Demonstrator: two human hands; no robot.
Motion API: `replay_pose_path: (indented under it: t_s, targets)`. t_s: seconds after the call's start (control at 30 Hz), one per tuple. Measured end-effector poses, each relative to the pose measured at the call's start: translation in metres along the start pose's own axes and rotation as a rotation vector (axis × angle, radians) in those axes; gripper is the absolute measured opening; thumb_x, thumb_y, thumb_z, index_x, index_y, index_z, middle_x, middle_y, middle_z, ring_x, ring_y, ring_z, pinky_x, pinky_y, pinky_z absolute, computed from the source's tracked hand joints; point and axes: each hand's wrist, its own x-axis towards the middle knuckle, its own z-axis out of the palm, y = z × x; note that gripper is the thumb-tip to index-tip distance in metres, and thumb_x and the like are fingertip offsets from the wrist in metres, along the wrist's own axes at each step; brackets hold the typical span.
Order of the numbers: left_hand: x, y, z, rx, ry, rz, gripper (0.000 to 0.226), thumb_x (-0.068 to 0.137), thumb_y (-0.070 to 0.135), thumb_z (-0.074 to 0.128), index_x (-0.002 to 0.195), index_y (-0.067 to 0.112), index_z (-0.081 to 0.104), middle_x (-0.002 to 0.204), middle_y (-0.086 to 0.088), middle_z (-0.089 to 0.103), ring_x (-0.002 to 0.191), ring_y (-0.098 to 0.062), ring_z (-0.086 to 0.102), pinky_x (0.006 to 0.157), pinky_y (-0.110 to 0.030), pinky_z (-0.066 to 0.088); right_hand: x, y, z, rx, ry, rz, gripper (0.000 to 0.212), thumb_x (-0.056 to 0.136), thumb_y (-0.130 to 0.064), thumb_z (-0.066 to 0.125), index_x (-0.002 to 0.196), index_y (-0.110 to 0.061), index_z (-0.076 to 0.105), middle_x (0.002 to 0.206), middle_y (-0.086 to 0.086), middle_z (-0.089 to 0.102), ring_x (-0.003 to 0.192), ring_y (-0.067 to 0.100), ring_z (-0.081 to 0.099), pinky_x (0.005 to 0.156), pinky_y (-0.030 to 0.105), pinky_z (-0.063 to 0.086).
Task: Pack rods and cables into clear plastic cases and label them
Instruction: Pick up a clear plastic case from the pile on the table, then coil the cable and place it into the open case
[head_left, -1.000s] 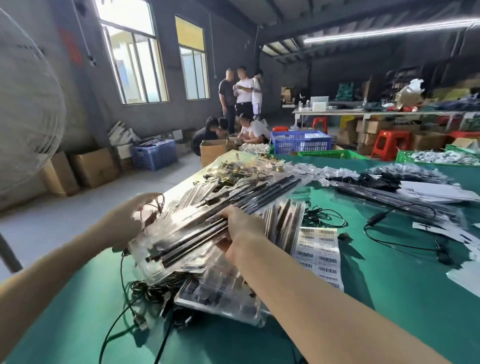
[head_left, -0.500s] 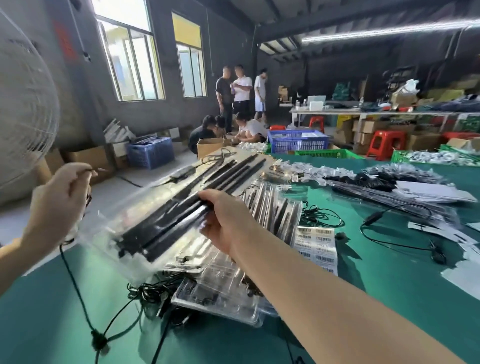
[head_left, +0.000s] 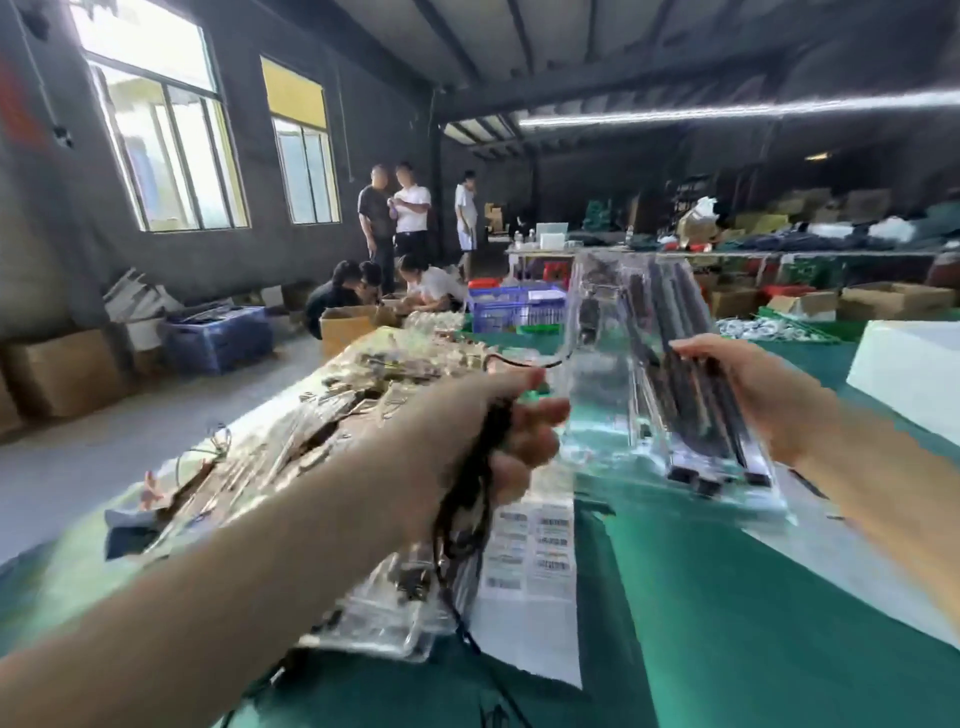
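Holding a clear plastic case (head_left: 644, 395) of black rods (head_left: 691, 384) above the green surface (head_left: 727, 597), right hand (head_left: 763, 395) is gripping its right edge, left hand (head_left: 498, 421) is clutching a bunched black cable (head_left: 467, 499) just left of it, barcode labels (head_left: 535, 540) are lying below.

Two bare forearms reach into view from the lower edge, the left one long and broad across the bottom left, the right one entering from the lower right corner. No sleeve, glove, watch or ring shows on either arm. The left hand (head_left: 511, 431) and the right hand (head_left: 769, 395) are both bare, their outlines softened by motion blur, so that finer details such as the nails cannot be made out.
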Motion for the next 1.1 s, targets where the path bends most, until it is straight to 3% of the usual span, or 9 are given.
replay_pose_path:
  t_s: [0.1, 0.23, 0.33, 0.43, 0.6, 0.8, 0.93, 1.0, 1.1]
  targets:
    - [0.034, -0.078, 0.046, 0.140, 0.033, 0.040, 0.009, 0.099, 0.021, 0.048, 0.108, 0.020, 0.049, 0.068, 0.000, 0.061, 0.041, -0.012, 0.050, 0.034, -0.015, 0.032, -0.020, 0.009, -0.058, -0.042, 0.164, -0.028, 0.016, 0.088, -0.023, 0.059, 0.084, -0.008, 0.064, 0.057, 0.005, 0.064, 0.044, 0.018, 0.060, 0.044, 0.025, 0.050]
    - [0.068, -0.158, 0.083, 0.403, -0.044, 0.060, 0.015, 0.097, 0.032, 0.047, 0.106, 0.036, 0.035, 0.069, 0.003, 0.051, 0.045, -0.012, 0.053, 0.039, -0.024, 0.043, -0.041, 0.036, -0.118, -0.069, 0.260, 0.007, 0.025, 0.085, -0.011, 0.062, 0.108, -0.002, 0.061, 0.071, 0.011, 0.069, 0.053, 0.019, 0.064, 0.048, 0.028, 0.054]
    - [0.091, -0.182, 0.095, 0.706, -0.169, -0.049, 0.048, 0.072, 0.073, 0.052, 0.106, 0.043, 0.039, 0.084, 0.003, 0.064, 0.061, -0.009, 0.060, 0.059, -0.029, 0.055, -0.051, 0.048, -0.152, -0.114, 0.328, 0.042, 0.044, 0.083, -0.007, 0.066, 0.125, -0.002, 0.052, 0.087, 0.021, 0.070, 0.072, 0.031, 0.065, 0.074, 0.047, 0.055]
    - [0.123, -0.172, 0.092, 0.825, 0.008, 0.022, 0.072, 0.068, 0.084, 0.044, 0.118, 0.033, 0.051, 0.107, 0.010, 0.062, 0.085, -0.001, 0.058, 0.068, -0.021, 0.045, -0.048, 0.051, -0.174, -0.097, 0.283, 0.097, 0.054, 0.083, -0.007, 0.065, 0.132, 0.003, 0.045, 0.083, 0.023, 0.069, 0.066, 0.031, 0.065, 0.057, 0.039, 0.059]
    - [0.163, -0.142, 0.106, 0.217, -0.139, 0.037, 0.050, 0.077, 0.063, 0.057, 0.109, 0.026, 0.059, 0.106, 0.006, 0.073, 0.096, -0.012, 0.070, 0.074, -0.026, 0.052, -0.028, 0.070, -0.173, -0.049, 0.107, 0.123, 0.040, 0.086, -0.008, 0.063, 0.125, -0.006, 0.052, 0.083, 0.016, 0.066, 0.063, 0.025, 0.063, 0.056, 0.034, 0.057]
    - [0.183, -0.141, 0.102, 0.081, -0.185, 0.007, 0.046, 0.085, 0.040, 0.065, 0.121, 0.017, 0.050, 0.101, -0.007, 0.074, 0.084, -0.023, 0.073, 0.060, -0.029, 0.057, -0.005, 0.077, -0.168, -0.117, -0.055, 0.137, 0.043, 0.081, -0.019, 0.072, 0.121, -0.012, 0.056, 0.090, 0.011, 0.071, 0.070, 0.023, 0.069, 0.057, 0.030, 0.055]
    - [0.188, -0.140, 0.099, -0.107, -0.158, 0.030, 0.063, 0.074, 0.031, 0.072, 0.125, 0.001, 0.049, 0.086, -0.011, 0.073, 0.066, -0.022, 0.071, 0.050, -0.028, 0.056, -0.006, 0.072, -0.162, -0.186, 0.105, 0.109, 0.061, 0.080, -0.071, 0.051, 0.123, -0.029, 0.058, 0.118, -0.017, 0.066, 0.106, -0.007, 0.060, 0.094, 0.017, 0.047]
    - [0.188, -0.141, 0.100, -0.217, -0.136, 0.040, 0.060, 0.073, 0.028, 0.072, 0.124, 0.001, 0.053, 0.082, -0.012, 0.072, 0.064, -0.022, 0.071, 0.046, -0.027, 0.055, -0.013, 0.081, -0.173, 0.070, 0.152, 0.092, 0.066, 0.092, -0.068, 0.027, 0.132, -0.023, 0.055, 0.133, -0.004, 0.059, 0.121, 0.010, 0.055, 0.108, 0.034, 0.040]
    - [0.186, -0.143, 0.103, -0.351, -0.086, 0.073, 0.050, 0.075, 0.026, 0.068, 0.119, 0.008, 0.052, 0.086, -0.014, 0.073, 0.063, -0.021, 0.071, 0.051, -0.032, 0.058, -0.049, 0.119, -0.160, 0.563, 0.158, 0.252, 0.042, 0.101, -0.037, 0.040, 0.128, -0.010, 0.057, 0.105, 0.021, 0.071, 0.079, 0.032, 0.071, 0.064, 0.041, 0.061]
